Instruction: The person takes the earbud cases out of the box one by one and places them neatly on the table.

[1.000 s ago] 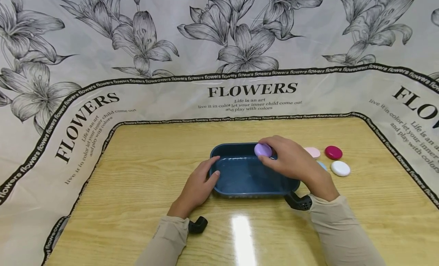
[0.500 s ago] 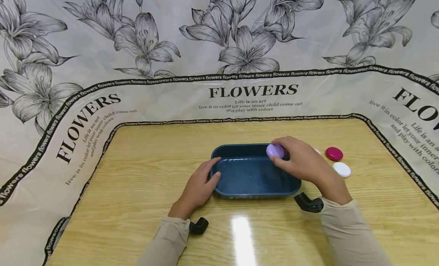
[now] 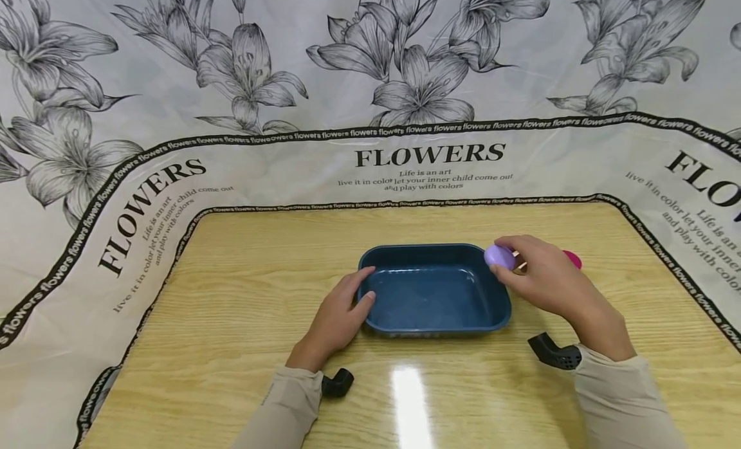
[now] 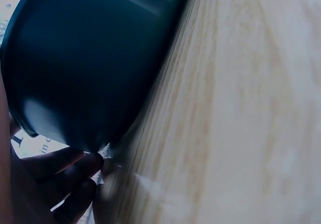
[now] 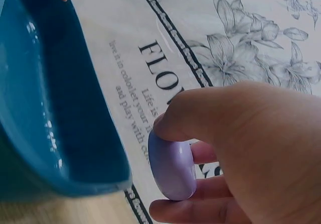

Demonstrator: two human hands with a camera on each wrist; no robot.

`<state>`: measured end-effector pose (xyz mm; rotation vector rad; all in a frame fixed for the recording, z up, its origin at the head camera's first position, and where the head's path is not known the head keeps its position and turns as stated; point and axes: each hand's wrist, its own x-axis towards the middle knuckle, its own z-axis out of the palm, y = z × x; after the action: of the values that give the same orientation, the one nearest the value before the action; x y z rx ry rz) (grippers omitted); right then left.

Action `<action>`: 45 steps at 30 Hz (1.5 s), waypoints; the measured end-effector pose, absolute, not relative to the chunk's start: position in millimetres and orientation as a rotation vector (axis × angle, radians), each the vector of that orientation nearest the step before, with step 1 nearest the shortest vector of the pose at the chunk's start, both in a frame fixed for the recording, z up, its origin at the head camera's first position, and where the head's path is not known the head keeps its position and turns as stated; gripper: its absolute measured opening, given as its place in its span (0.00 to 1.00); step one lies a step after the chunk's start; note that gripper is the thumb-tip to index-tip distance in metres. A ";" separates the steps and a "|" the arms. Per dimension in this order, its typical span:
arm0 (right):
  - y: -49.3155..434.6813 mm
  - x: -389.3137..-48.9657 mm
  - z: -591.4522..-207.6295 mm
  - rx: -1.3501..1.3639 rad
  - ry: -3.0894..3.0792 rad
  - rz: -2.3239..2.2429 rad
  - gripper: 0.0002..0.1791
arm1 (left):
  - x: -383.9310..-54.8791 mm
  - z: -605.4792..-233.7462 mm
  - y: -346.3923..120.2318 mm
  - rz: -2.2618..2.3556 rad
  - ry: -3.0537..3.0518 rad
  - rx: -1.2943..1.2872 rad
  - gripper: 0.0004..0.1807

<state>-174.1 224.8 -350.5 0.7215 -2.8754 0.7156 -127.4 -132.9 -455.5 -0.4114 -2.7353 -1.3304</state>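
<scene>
A dark blue rectangular tub (image 3: 428, 301) with rounded corners stands on the table, with nothing lying in its visible floor. My left hand (image 3: 336, 314) holds the tub's left end, thumb and index finger over the rim; in the left wrist view its other fingers (image 4: 75, 176) curl against the outer wall. My right hand (image 3: 550, 275) pinches a smooth, rounded light purple disc (image 3: 499, 257) between thumb and fingers. The disc is at the tub's right rim in the head view, and the right wrist view shows this purple disc (image 5: 173, 169) just outside the wall.
Partly behind my right hand lies a crimson disc (image 3: 573, 259) on the wooden table (image 3: 243, 275). A white flower-printed cloth (image 3: 428, 166) rises along the back and both sides. A black wrist device (image 3: 552, 352) juts from the right cuff.
My right hand has carried the purple disc rightward, from above the tub to its right rim. It now covers the pink, blue and white discs seen earlier. My left hand stays at the tub.
</scene>
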 end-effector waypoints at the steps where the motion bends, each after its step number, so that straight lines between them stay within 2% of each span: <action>1: 227.0 -173.6 -350.8 0.716 -2.873 0.719 0.25 | -127.3 -456.1 -133.3 -1.332 -2.735 -0.408 0.26; 6: 238.3 -172.3 -353.8 0.687 -2.848 0.753 0.22 | -127.5 -456.1 -134.2 -1.339 -2.734 -0.401 0.27; 14: 265.7 -165.8 -362.7 0.614 -2.948 0.763 0.28 | -127.9 -456.7 -132.8 -1.338 -2.716 -0.423 0.27; 24: 306.4 -150.8 -379.1 0.573 -2.926 0.612 0.28 | -128.9 -453.7 -125.9 -1.336 -2.738 -0.422 0.27; 45: 336.9 -131.3 -403.6 0.423 -3.083 0.595 0.29 | -127.8 -455.7 -132.7 -1.299 -2.769 -0.396 0.27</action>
<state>-131.3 336.9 -403.6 0.4226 -3.0831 0.5953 -127.8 -132.7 -455.7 -0.3961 -2.7692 -1.2991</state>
